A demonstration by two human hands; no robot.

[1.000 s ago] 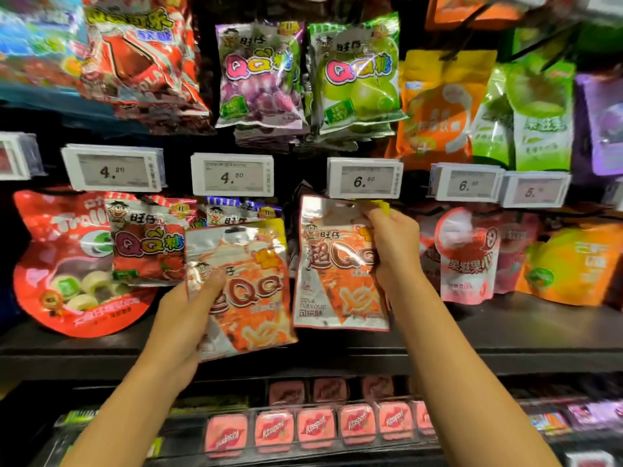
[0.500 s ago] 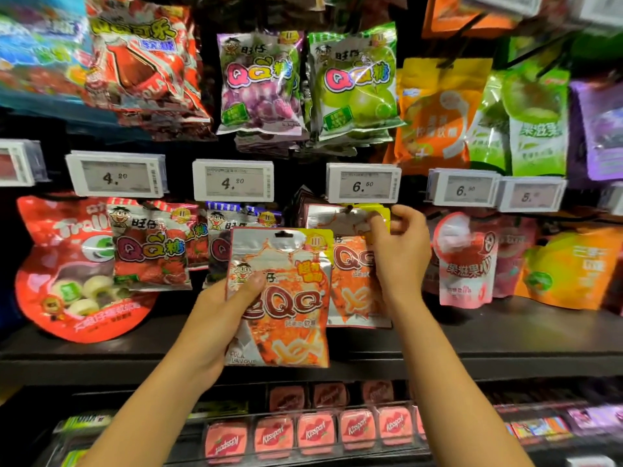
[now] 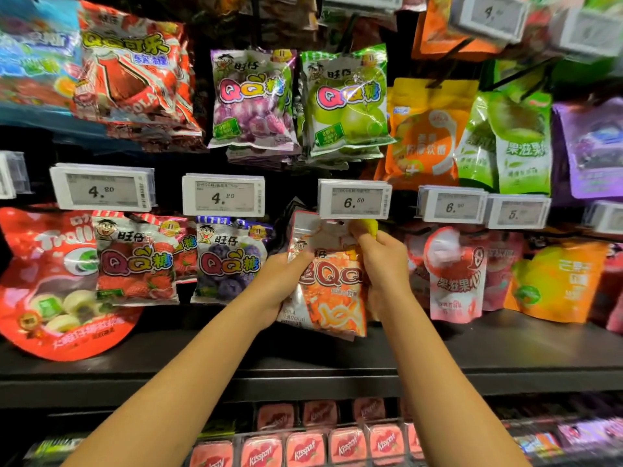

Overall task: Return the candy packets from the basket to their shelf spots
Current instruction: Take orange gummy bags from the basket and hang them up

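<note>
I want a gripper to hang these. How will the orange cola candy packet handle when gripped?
The orange cola candy packet looks floppy: thin glossy foil, probably slippery. The left hand holds its side while the right hand pinches its top, suggesting it sags unsupported. Likely light.

Single head camera, wide-angle, worn on my head; faces forward, slightly down, close to candy shelf [image 3: 337,358]; my forearms reach in from bottom edge.

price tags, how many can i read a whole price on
3: the 4.20 tag above the strawberry packet, the 4.20 tag above the blueberry packet, and the 6.50 tag above both hands. Others are blurred, cut off, or possibly hidden.
</note>
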